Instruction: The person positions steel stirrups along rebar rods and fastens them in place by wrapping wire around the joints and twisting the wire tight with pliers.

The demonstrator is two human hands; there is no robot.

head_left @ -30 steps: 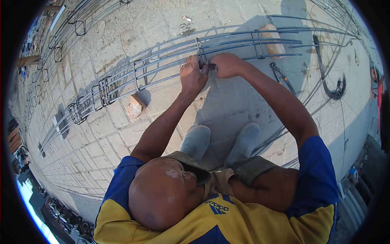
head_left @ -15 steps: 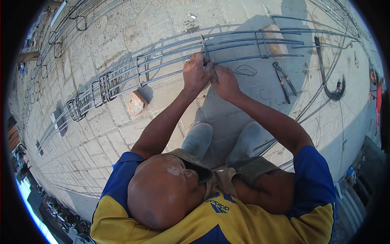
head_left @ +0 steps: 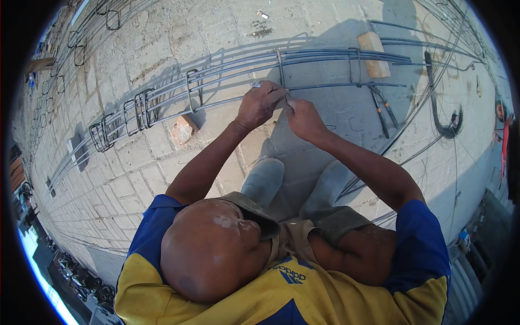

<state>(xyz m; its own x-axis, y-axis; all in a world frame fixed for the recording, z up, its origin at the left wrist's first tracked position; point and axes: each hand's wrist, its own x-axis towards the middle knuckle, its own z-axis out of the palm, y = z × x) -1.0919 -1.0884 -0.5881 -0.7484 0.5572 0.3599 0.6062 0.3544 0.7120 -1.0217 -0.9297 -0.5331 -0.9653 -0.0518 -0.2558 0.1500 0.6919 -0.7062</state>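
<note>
Left hand (head_left: pixel 258 106), right hand (head_left: pixel 306 121) together at near side of long grey steel rebar cage (head_left: pixel 325 56); can't tell what's gripped. Orange-handled metal pincers (head_left: pixel 380 115) near cage's right end.

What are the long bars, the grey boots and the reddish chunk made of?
Long bars: probably steel, bluish-grey, thin, faintly shiny. Grey boots: likely rubber, matte, with no laces visible. Reddish chunk: perhaps brick, rough and irregular, though stone is possible.

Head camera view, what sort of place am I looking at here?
It looks like an outdoor building site or steel-reinforcement yard: long steel bars run through bent metal loops above sunlit paving, and a hand tool with orange on its handles lies nearby.
</note>
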